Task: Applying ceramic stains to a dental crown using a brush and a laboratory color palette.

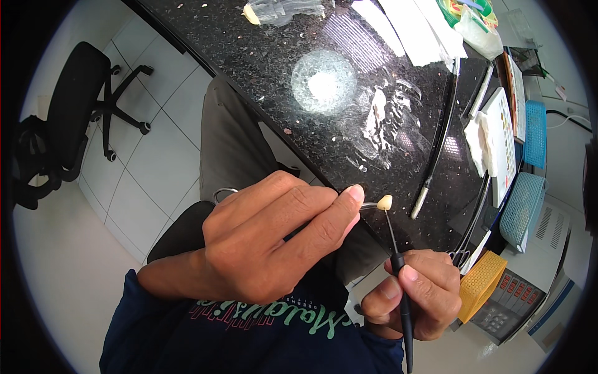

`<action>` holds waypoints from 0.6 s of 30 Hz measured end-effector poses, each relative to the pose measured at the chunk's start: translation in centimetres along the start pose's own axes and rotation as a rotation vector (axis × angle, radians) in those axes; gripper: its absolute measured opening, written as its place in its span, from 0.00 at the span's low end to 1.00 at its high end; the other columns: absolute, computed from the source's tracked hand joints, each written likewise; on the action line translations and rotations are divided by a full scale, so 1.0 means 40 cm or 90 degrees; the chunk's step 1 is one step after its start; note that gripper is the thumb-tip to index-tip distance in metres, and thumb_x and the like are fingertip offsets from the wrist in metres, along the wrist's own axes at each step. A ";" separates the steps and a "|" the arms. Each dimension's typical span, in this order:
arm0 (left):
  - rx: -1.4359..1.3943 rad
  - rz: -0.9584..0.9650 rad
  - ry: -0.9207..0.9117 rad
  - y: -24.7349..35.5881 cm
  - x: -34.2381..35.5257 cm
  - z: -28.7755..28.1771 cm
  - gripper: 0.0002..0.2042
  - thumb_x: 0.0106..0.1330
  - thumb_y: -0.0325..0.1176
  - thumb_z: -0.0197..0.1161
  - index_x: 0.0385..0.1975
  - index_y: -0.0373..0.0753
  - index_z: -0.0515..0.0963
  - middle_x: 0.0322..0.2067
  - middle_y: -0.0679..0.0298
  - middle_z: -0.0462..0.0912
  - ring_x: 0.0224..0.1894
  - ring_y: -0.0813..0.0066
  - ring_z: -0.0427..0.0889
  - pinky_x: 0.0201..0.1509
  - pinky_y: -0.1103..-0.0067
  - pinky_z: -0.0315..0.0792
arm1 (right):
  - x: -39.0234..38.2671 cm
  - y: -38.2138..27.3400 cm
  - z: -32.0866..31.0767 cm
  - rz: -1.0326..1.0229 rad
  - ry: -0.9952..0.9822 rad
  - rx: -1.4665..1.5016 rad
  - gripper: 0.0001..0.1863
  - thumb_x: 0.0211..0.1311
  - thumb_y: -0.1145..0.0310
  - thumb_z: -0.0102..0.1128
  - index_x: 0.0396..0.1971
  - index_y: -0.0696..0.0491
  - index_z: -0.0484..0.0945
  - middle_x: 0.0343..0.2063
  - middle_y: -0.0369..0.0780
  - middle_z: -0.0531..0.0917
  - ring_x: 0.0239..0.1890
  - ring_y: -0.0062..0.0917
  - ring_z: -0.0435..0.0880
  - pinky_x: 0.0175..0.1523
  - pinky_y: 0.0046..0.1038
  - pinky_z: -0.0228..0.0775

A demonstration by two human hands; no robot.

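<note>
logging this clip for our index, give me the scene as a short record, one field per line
left hand: left hand holding a slim metal tool
right hand: right hand holding a black-handled tool, thin metal tip pointing up
between the hands: small cream tooth-shaped piece at the end of the metal tool; the other tool's tip meets its lower edge
surface: dark speckled worktop with white smears
right side: orange basket, blue basket
left side: black wheeled chair on pale tiles

navy shirt (pixel 237 352), green lettering (pixel 304 316); grey trousers (pixel 229 140)
</note>
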State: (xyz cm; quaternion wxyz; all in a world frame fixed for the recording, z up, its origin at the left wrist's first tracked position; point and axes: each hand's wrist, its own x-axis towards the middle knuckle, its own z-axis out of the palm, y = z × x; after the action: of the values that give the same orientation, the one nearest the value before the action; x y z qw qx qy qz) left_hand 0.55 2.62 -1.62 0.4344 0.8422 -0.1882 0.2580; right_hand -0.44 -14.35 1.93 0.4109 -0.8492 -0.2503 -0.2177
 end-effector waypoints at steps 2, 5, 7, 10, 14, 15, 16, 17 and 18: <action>-0.001 -0.001 -0.002 -0.001 0.000 0.001 0.14 0.42 0.20 0.70 0.33 0.29 0.81 0.25 0.59 0.81 0.21 0.72 0.78 0.19 0.85 0.70 | 0.002 -0.004 0.000 0.022 0.018 -0.017 0.14 0.41 0.77 0.69 0.29 0.53 0.74 0.17 0.34 0.75 0.16 0.20 0.76 0.20 0.19 0.73; 0.003 0.000 -0.001 0.000 -0.001 -0.003 0.14 0.42 0.20 0.70 0.33 0.29 0.81 0.25 0.59 0.81 0.21 0.72 0.77 0.19 0.85 0.69 | 0.004 -0.018 -0.012 0.026 -0.082 -0.070 0.09 0.58 0.70 0.56 0.35 0.53 0.66 0.21 0.38 0.74 0.20 0.21 0.73 0.26 0.20 0.64; 0.001 0.003 0.003 -0.001 -0.001 0.001 0.15 0.41 0.19 0.70 0.33 0.29 0.81 0.25 0.59 0.81 0.21 0.72 0.77 0.19 0.85 0.69 | 0.000 -0.006 -0.016 -0.002 -0.091 -0.060 0.09 0.58 0.70 0.56 0.35 0.53 0.66 0.21 0.38 0.74 0.20 0.21 0.73 0.26 0.20 0.64; 0.000 0.023 0.003 -0.009 -0.006 0.003 0.16 0.40 0.19 0.70 0.33 0.28 0.81 0.24 0.59 0.81 0.21 0.72 0.77 0.19 0.85 0.69 | -0.009 -0.001 -0.017 -0.024 -0.088 -0.042 0.09 0.59 0.69 0.56 0.35 0.53 0.66 0.21 0.38 0.73 0.19 0.21 0.72 0.26 0.21 0.63; 0.000 0.037 0.012 -0.010 -0.008 0.006 0.17 0.39 0.18 0.70 0.34 0.28 0.80 0.25 0.58 0.80 0.21 0.72 0.78 0.19 0.85 0.70 | -0.006 -0.012 -0.017 0.012 -0.067 -0.065 0.09 0.59 0.69 0.55 0.35 0.53 0.66 0.21 0.38 0.73 0.19 0.21 0.72 0.26 0.21 0.62; 0.002 0.041 0.018 -0.010 -0.009 0.009 0.17 0.39 0.18 0.70 0.34 0.27 0.80 0.25 0.58 0.80 0.21 0.72 0.78 0.20 0.85 0.70 | -0.006 -0.012 -0.015 0.013 -0.067 -0.065 0.09 0.59 0.69 0.55 0.35 0.53 0.66 0.21 0.38 0.73 0.19 0.21 0.72 0.26 0.21 0.62; 0.004 0.046 0.025 -0.011 -0.010 0.010 0.17 0.39 0.18 0.69 0.34 0.27 0.80 0.25 0.58 0.80 0.21 0.72 0.78 0.20 0.85 0.70 | -0.006 -0.013 -0.014 0.014 -0.065 -0.070 0.09 0.59 0.69 0.55 0.35 0.53 0.66 0.21 0.38 0.73 0.19 0.21 0.72 0.26 0.21 0.62; 0.004 0.046 0.024 -0.011 -0.010 0.010 0.17 0.39 0.18 0.69 0.34 0.27 0.80 0.25 0.58 0.80 0.21 0.72 0.78 0.20 0.85 0.70 | -0.006 -0.013 -0.012 0.016 -0.063 -0.075 0.09 0.59 0.69 0.55 0.35 0.52 0.66 0.21 0.38 0.73 0.19 0.21 0.72 0.26 0.21 0.62; 0.009 0.048 0.020 -0.011 -0.010 0.008 0.17 0.39 0.18 0.69 0.34 0.27 0.80 0.25 0.58 0.80 0.22 0.72 0.78 0.20 0.85 0.71 | -0.006 -0.012 -0.013 0.016 -0.063 -0.075 0.09 0.59 0.69 0.55 0.35 0.52 0.66 0.21 0.38 0.73 0.19 0.21 0.72 0.26 0.21 0.62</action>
State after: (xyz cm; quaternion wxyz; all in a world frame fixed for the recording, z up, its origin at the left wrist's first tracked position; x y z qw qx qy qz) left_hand 0.54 2.63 -2.30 0.4214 0.8333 -0.2110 0.2889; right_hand -0.99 -14.56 2.38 0.3502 -0.8846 -0.2465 -0.1844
